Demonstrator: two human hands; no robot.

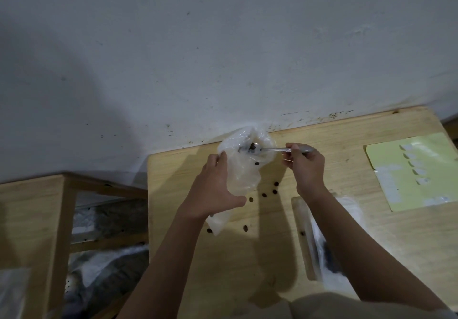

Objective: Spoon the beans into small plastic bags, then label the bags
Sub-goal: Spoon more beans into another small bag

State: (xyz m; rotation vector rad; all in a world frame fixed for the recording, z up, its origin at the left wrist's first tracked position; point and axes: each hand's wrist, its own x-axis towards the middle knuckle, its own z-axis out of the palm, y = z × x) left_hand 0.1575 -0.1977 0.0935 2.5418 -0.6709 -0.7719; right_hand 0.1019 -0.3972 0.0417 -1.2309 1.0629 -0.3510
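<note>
My left hand (215,186) grips a small clear plastic bag (244,167) and holds its mouth open above the wooden table (371,232). In my right hand (306,167) is a metal spoon (277,149), pinched by the handle. The spoon's bowl sits inside the bag's mouth with a few dark beans (252,147) on it. One bean shows through the bag wall lower down. Several loose beans (270,192) lie scattered on the table beneath and beside the bag.
A yellow-green label sheet (421,169) with white stickers lies at the right. A larger plastic bag with dark beans (327,251) lies under my right forearm. The white wall is close behind the table. A wooden shelf frame (59,219) stands to the left.
</note>
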